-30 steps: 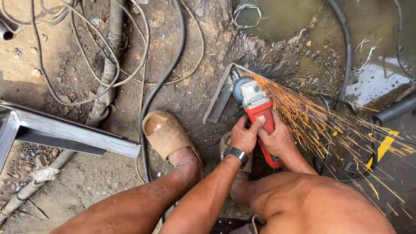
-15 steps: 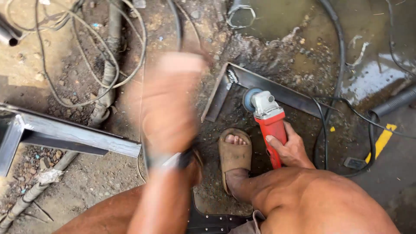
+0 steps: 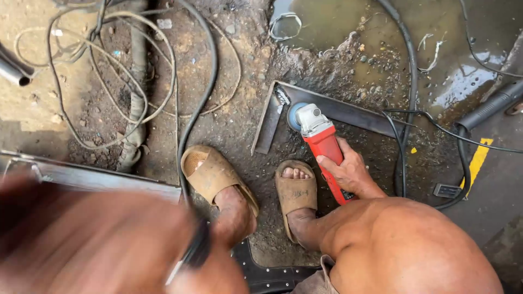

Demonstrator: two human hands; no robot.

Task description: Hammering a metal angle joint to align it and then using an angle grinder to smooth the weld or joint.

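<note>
I'm looking straight down at muddy ground, and the right hand [image 3: 351, 171] is wrapping its fingers round the red body of the grinder [image 3: 322, 147], closed firmly on it. The grinder is lying angled up and to the left, its grey head and disc sitting right at the inside corner of the steel angle frame [image 3: 348, 111], which is lying flat on the dirt beside a puddle [image 3: 348, 27]. I'm seeing no sparks at the disc.

The left hand [image 3: 81, 239] is filling the lower left of the view as a big blur close to the camera, with a dark wristband [image 3: 193, 253] showing at the wrist; I cannot tell whether it is open or closed, or holding anything.

Two feet in tan sandals are planted below the frame, the left sandal [image 3: 215, 177] beside a black cable [image 3: 204, 87], the right sandal [image 3: 295, 190] just beside the grinder's handle. A grey metal bar [image 3: 109, 177] is running across at the left.
</note>
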